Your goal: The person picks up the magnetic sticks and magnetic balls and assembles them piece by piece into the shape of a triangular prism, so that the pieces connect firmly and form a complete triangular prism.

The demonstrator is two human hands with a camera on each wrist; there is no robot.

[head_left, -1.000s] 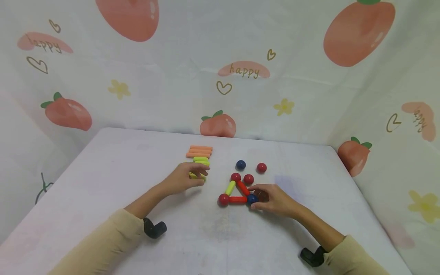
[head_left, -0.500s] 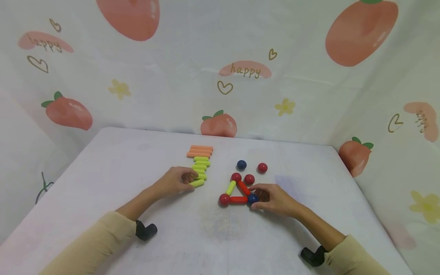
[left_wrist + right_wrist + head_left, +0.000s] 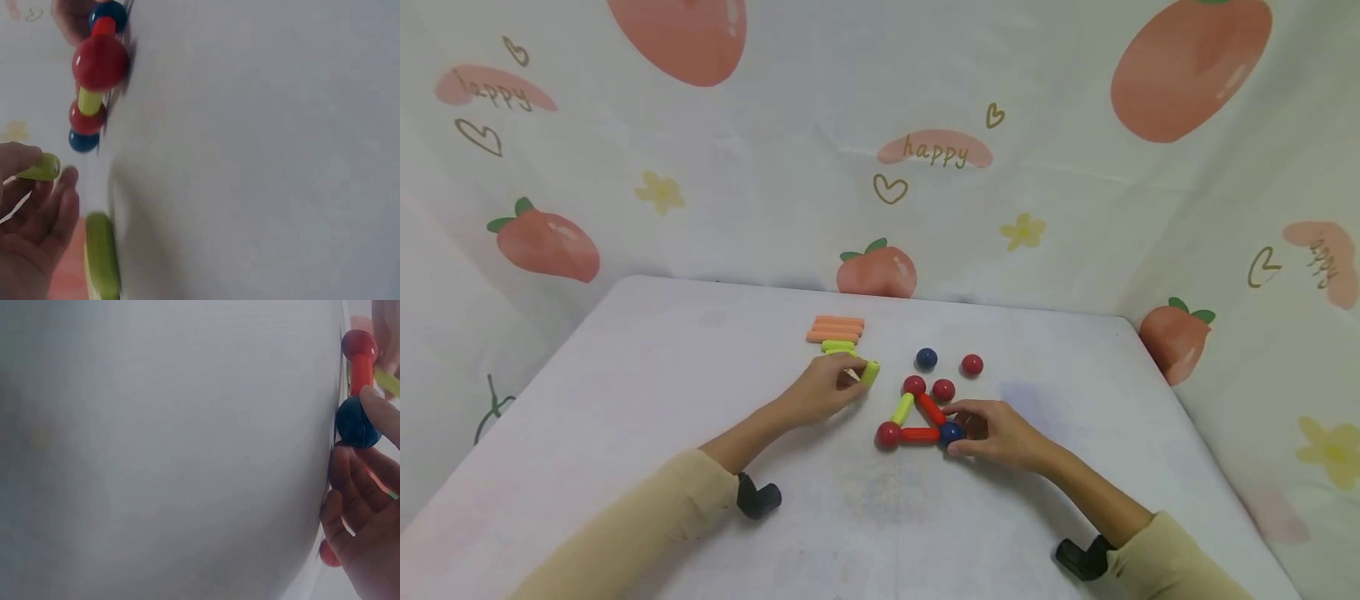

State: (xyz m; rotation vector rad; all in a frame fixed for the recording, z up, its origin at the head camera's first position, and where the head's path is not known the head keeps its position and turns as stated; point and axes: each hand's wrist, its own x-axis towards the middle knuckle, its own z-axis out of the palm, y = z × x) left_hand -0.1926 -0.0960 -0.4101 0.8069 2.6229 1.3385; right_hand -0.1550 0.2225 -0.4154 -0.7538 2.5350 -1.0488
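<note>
A yellow-green rod (image 3: 870,373) is pinched between the thumb and fingers of my left hand (image 3: 820,390), lifted off the table and tilted; its end shows in the left wrist view (image 3: 47,167). To its right lies a triangle of magnetic rods and balls. Two red balls (image 3: 888,435) and one blue ball (image 3: 951,433) form its corners. Two red rods (image 3: 920,435) and one yellow-green rod make the sides. My right hand (image 3: 1000,435) holds the blue corner ball between thumb and fingers, as the right wrist view shows too.
Behind the triangle sit a loose blue ball (image 3: 927,359) and two loose red balls (image 3: 972,365). Several orange rods (image 3: 835,329) lie in a row farther back, with yellow-green rods (image 3: 837,345) in front, partly hidden by my left hand. A printed cloth (image 3: 760,208) hangs behind the table.
My left hand reached the nearest yellow-green rod in the row, took it up and moved it right and away, toward the triangle. The right hand stays at the blue corner ball.
</note>
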